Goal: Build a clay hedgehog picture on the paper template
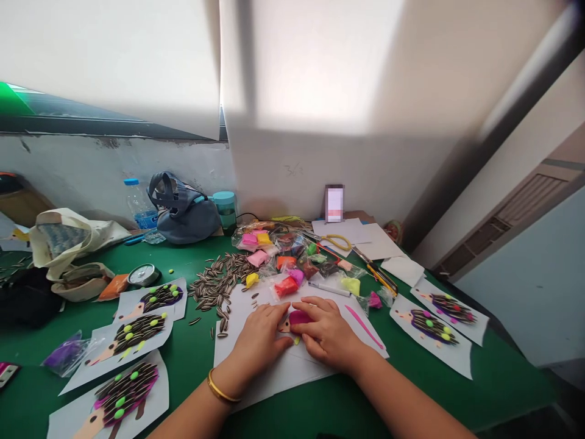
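Observation:
White paper [256,366] lies before me on the green table. On it is a small clay figure with a peach face [284,325] and a magenta body [299,317], partly covered by my fingers. My left hand [260,338], with a gold bangle at the wrist, rests at the figure's left side, fingers spread. From the right, my right hand [326,332] lies over the magenta clay with its fingers apart. A bit of yellow-green clay [297,340] shows between the hands. To the right, a long pink clay strip [364,327] lies on the paper.
Sunflower seeds [222,280] are heaped behind my left hand. Bagged coloured clay [286,286], yellow scissors [337,242] and a pen [329,289] lie behind the paper. Finished hedgehog pictures [132,390] are at left, others [432,335] at right. A phone [334,204] leans upright at the wall.

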The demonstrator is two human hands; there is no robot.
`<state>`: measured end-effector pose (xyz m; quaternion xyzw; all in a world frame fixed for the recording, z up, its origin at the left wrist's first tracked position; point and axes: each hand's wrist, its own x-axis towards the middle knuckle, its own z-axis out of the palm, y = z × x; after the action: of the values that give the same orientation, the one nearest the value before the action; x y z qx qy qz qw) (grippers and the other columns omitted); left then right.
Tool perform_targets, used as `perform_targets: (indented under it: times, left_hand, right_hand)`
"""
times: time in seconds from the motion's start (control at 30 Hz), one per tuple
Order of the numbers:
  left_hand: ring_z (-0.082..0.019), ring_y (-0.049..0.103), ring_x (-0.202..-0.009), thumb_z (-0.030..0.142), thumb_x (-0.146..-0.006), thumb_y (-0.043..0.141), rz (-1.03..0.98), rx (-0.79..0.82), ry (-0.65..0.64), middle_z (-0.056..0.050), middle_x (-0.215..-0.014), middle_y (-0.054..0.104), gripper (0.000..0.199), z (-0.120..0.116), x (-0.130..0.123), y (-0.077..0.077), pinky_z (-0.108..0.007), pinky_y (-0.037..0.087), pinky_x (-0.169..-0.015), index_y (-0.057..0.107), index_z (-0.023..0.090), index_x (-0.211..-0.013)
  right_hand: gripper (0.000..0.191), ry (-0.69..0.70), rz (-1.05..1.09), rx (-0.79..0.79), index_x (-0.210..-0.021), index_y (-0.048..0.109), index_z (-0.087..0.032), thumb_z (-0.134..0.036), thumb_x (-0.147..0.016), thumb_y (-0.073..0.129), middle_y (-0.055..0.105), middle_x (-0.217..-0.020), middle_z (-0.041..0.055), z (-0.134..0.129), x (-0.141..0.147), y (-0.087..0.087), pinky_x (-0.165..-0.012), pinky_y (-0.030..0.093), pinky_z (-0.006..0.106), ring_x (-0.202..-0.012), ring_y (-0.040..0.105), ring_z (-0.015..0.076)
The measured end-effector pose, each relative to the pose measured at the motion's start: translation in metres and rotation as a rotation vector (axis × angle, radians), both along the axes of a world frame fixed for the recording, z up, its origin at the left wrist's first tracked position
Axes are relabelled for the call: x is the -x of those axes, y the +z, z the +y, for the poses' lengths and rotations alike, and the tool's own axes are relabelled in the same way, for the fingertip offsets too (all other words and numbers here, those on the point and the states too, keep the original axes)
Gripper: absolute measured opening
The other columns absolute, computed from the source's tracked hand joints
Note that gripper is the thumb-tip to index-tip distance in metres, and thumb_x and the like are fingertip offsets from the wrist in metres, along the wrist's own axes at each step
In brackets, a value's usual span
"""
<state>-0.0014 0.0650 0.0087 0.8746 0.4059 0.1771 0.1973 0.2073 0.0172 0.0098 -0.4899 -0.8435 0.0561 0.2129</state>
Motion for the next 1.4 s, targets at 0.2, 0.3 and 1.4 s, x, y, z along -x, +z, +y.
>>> perform_targets:
  times: [0.2,0.3,1.4]
  left_hand:
    - [-0.029,0.059,-0.111,0.024,-0.073,0.076,-0.012,-0.002,0.003,-0.008,-0.122,0.066,0.058,0.000,0.000,0.000,-0.045,0.045,-0.097,0.055,0.023,-0.128]
    - [-0.029,0.059,-0.110,0.024,-0.073,0.076,-0.009,-0.003,0.006,-0.009,-0.121,0.066,0.059,0.000,0.000,0.000,-0.044,0.045,-0.096,0.055,0.023,-0.128]
    - [-0.029,0.057,-0.117,0.023,-0.073,0.077,-0.008,0.009,0.005,-0.009,-0.128,0.064,0.066,0.001,0.001,-0.003,-0.046,0.042,-0.102,0.052,0.023,-0.134]
  right_hand:
    - [0.037,0.022,0.017,-0.039,-0.110,0.072,-0.040,-0.021,-0.082,0.057,0.057,-0.138,-0.0015,0.000,-0.001,-0.005,-0.101,0.035,0.049,-0.128,0.044,0.0287]
    - [0.036,0.020,0.028,-0.053,-0.107,0.074,-0.039,-0.021,-0.081,0.057,0.058,-0.137,-0.0015,0.001,0.000,-0.006,-0.101,0.035,0.049,-0.128,0.045,0.0287]
    - [0.039,0.024,0.092,0.065,-0.103,0.075,-0.039,-0.014,-0.080,0.056,0.055,-0.140,-0.0053,-0.013,-0.034,0.003,-0.107,0.037,0.052,-0.133,0.042,0.0290]
